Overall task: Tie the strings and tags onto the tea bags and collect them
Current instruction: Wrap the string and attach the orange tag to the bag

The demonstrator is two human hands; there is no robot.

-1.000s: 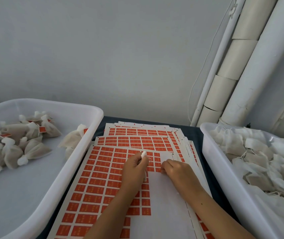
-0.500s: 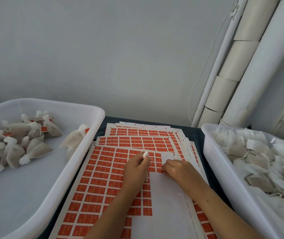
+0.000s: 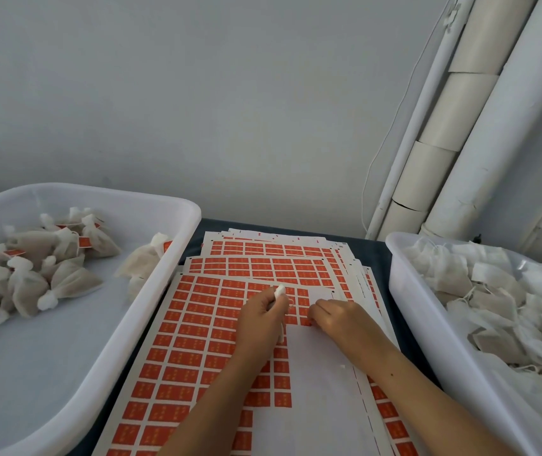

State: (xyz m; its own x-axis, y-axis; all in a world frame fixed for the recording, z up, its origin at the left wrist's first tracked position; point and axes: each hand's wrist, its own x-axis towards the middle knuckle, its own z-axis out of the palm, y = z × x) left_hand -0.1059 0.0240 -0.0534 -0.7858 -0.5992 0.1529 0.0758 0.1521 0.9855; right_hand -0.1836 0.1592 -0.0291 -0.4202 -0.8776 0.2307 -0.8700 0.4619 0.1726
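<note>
A stack of sheets of orange tag stickers lies on the table between two white tubs. My left hand grips a white tea bag, whose knotted top pokes out above the fist. My right hand rests on the top sheet with its fingertips pinching at an orange tag on the edge of the bare backing paper. Tied tea bags with orange tags lie in the left tub. Untied tea bags with strings fill the right tub.
A grey wall stands behind the table. White pipes and a thin cable run up the back right corner. Dark table surface shows between the sheets and the right tub.
Both hands stay at the same spot on the top sheet; the right fingertips have shifted slightly at the tag. The camera view has drifted a little.
</note>
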